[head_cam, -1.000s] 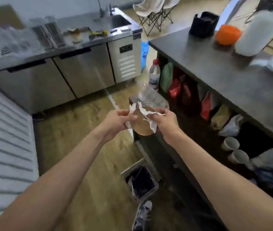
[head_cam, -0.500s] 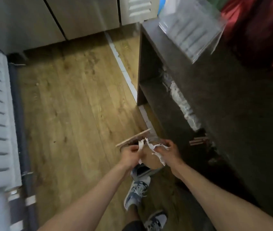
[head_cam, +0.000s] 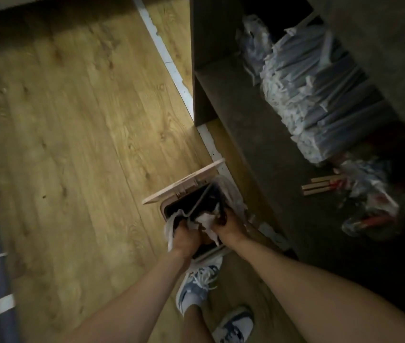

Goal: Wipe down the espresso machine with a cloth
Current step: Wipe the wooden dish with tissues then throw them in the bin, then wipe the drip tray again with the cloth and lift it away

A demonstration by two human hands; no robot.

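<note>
Below, wood floor [head_cam: 73, 144], open bin [head_cam: 191, 201], both hands' grip pinching crumpled paper [head_cam: 205, 220], dark shelving [head_cam: 258, 125].

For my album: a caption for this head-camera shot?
Both hands, left and right, hold crumpled paper over an open floor bin.

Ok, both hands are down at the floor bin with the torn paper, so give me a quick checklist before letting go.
1. Bin lid open: ok, it stands tipped up on the far side.
2. Both hands over the bin mouth: ok, left hand and right hand are above the dark liner.
3. Torn white paper in the grip: ok, bunched between the hands.
4. Brown round piece under the paper: cannot tell, mostly hidden.
5. Loose strip at the left hand inside the rim: not ok, it hangs outside the near edge.
6. Sneaker clear of the bin: cannot tell, it sits close against it.
</note>
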